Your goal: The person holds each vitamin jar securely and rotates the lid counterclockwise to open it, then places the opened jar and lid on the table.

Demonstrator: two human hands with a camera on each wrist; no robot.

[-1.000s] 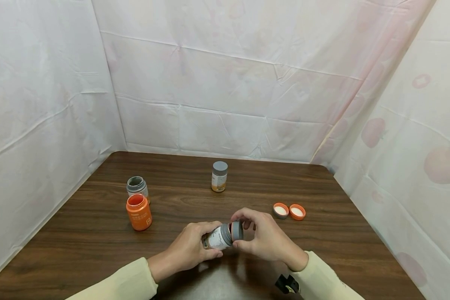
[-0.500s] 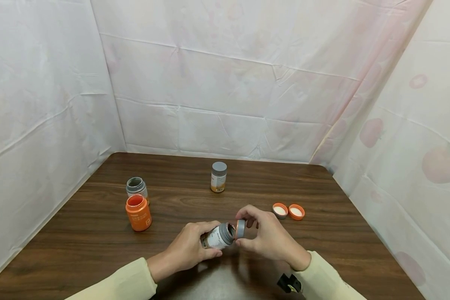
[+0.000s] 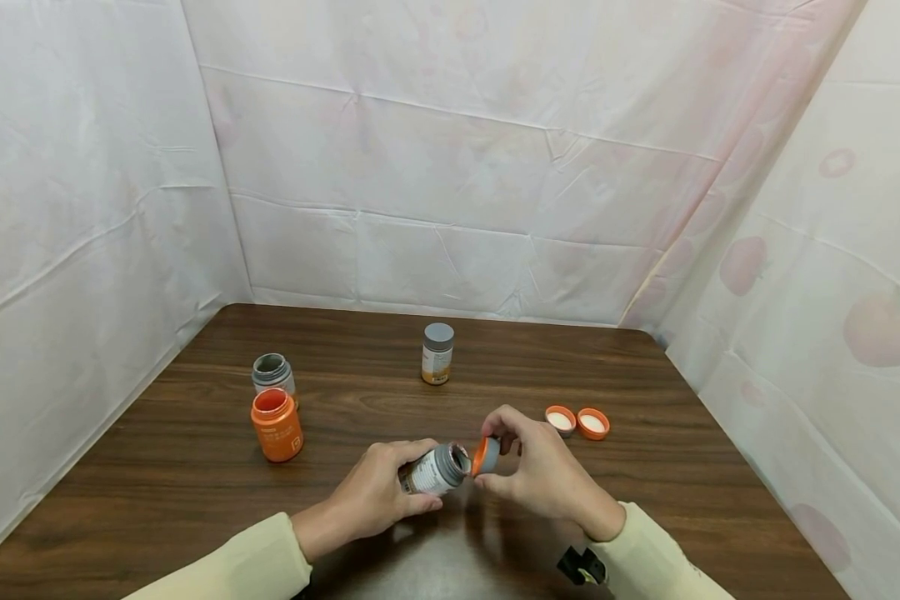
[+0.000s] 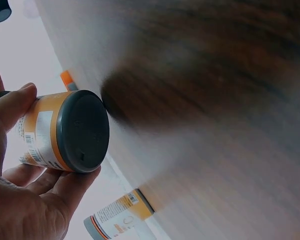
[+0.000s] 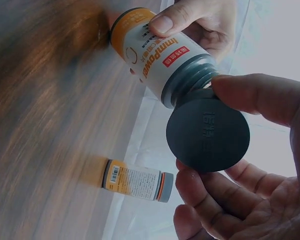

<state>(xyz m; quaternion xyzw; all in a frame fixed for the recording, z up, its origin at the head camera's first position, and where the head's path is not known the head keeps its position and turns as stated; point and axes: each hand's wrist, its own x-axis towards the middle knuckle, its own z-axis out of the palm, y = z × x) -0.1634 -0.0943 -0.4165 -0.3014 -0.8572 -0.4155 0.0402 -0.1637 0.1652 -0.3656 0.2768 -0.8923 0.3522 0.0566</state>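
Four bottles and three loose caps are in sight, along with two hands. The ImmPower bottle (image 3: 431,473), the landmark here, is tilted, its uncapped mouth turned rightward. The left hand (image 3: 378,492) is clamped round it, thumb on one side and fingers on the other. The right hand (image 3: 543,471) pinches a grey screw cap (image 3: 487,457) with an orange inside, just beside the ImmPower bottle's mouth; whether cap and rim touch, I cannot tell.

The other three bottles stand upright on the worktop (image 3: 390,400): a grey-capped bottle (image 3: 437,357) beyond the ImmPower bottle, and, well to its left, an uncapped orange bottle (image 3: 277,429) and an uncapped grey-necked bottle (image 3: 273,375). The orange one stands in front of the grey-necked one and hides its lower part. To the right of the ImmPower bottle and farther back, two caps lie side by side, insides up: a grey-and-orange cap (image 3: 560,419) and an orange cap (image 3: 593,423). White sheeting (image 3: 450,158) rises beyond everything.
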